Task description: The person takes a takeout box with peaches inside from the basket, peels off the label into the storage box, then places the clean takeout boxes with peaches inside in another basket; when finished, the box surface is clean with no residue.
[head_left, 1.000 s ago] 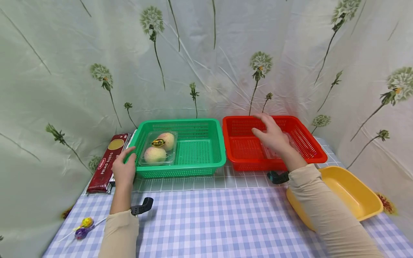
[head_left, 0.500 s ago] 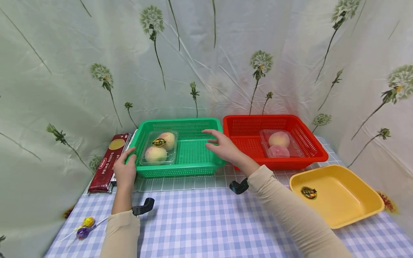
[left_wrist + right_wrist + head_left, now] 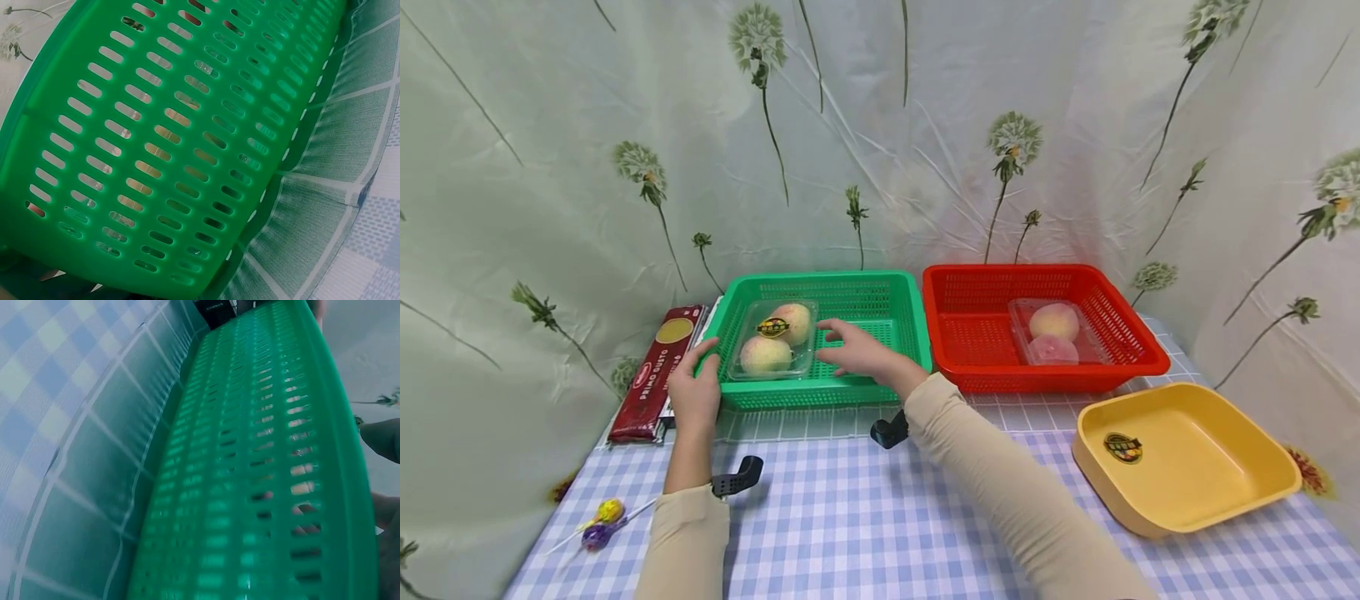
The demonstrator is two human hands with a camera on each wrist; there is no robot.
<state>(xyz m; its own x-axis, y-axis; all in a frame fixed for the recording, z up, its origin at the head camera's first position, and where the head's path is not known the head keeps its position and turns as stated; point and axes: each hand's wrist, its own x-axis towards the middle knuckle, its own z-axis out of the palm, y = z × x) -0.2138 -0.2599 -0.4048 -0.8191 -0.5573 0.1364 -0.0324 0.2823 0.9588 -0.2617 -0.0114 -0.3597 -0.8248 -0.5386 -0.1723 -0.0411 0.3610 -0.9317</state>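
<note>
A clear box of two peaches [image 3: 766,355], with a black and gold label on its lid, lies in the left part of the green basket [image 3: 820,397]. My left hand [image 3: 695,392] is at the basket's left front corner, thumb and fingers spread apart; whether it touches the rim I cannot tell. Over the basket's front rim reaches my right hand [image 3: 868,357], fingers loosely bent just right of the peach box and holding nothing visible. Its fingertips [image 3: 382,439] show beyond the rim in the right wrist view. The left wrist view shows only the basket's slotted side, not the hand.
In the red basket [image 3: 970,379] at the right lies another clear box of peaches [image 3: 1055,322]. A yellow basin [image 3: 1217,450] with a black label sticker [image 3: 1123,447] stands in front. At left are a dark red package [image 3: 653,379] and two lollipops [image 3: 598,534].
My right hand has moved left from above the red basket to the green one, uncovering the peaches there and the sticker in the yellow basin. My left hand has hardly moved.
</note>
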